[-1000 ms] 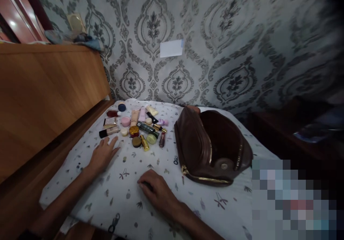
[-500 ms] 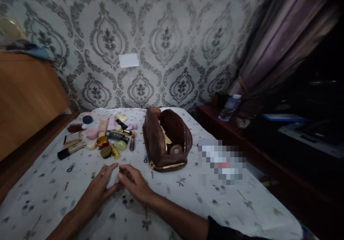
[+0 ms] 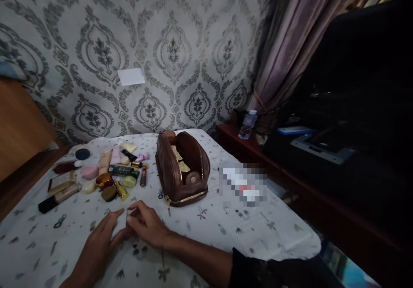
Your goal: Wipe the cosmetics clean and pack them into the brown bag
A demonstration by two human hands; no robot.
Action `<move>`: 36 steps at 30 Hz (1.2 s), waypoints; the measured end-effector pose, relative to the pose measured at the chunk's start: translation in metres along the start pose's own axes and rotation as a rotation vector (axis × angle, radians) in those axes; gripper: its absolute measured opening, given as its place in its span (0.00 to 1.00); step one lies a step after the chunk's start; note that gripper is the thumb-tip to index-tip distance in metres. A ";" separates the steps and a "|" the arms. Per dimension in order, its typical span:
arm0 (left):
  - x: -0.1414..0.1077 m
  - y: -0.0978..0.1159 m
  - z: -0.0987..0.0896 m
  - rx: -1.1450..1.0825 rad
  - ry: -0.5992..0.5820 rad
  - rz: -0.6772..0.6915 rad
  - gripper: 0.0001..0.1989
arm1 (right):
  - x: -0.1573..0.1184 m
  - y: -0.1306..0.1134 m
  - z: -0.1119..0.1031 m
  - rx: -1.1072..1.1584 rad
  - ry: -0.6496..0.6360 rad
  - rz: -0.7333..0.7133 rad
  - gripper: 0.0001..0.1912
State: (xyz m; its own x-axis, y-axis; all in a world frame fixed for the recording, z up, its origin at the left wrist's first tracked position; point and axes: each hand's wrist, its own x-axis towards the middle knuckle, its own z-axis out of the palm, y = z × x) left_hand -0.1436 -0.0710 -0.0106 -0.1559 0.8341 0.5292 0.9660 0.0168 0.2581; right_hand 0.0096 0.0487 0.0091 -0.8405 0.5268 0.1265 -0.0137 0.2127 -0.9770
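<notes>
Low over the patterned white cloth, my left hand [image 3: 103, 240] has its thumb and fingers apart, with nothing visible between them. My right hand [image 3: 146, 225] is beside it, fingers curled toward the thumb; the fingertips of both hands nearly meet. Something small and pale may be at the right fingertips, too small to make out. Beyond them stands a brown leather bag [image 3: 183, 167], unzipped, with yellowish items inside. Left of the bag lie several cosmetics, among them a gold bottle [image 3: 121, 190], a green tube [image 3: 123, 171] and a pink jar [image 3: 90, 171].
A pixelated object [image 3: 243, 184] lies on the cloth right of the bag. A clear bottle [image 3: 247, 125] stands on a dark red ledge [image 3: 226, 134] at the right. Wooden furniture [image 3: 24, 120] is at the left, and a patterned wall rises behind.
The view has turned to the right, so the bag and cosmetics appear further left. Both hands keep nearly the same pose, close together.
</notes>
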 end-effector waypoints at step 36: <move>-0.015 0.020 -0.054 -0.052 -0.079 -0.039 0.16 | 0.010 0.017 0.008 -0.076 -0.103 -0.033 0.22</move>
State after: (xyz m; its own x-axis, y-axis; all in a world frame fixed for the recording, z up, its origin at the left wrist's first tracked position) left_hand -0.1326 -0.1124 0.0302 -0.1744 0.8740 0.4535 0.9473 0.0232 0.3196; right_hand -0.0032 0.0510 -0.0076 -0.8915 0.4320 0.1360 -0.0043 0.2923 -0.9563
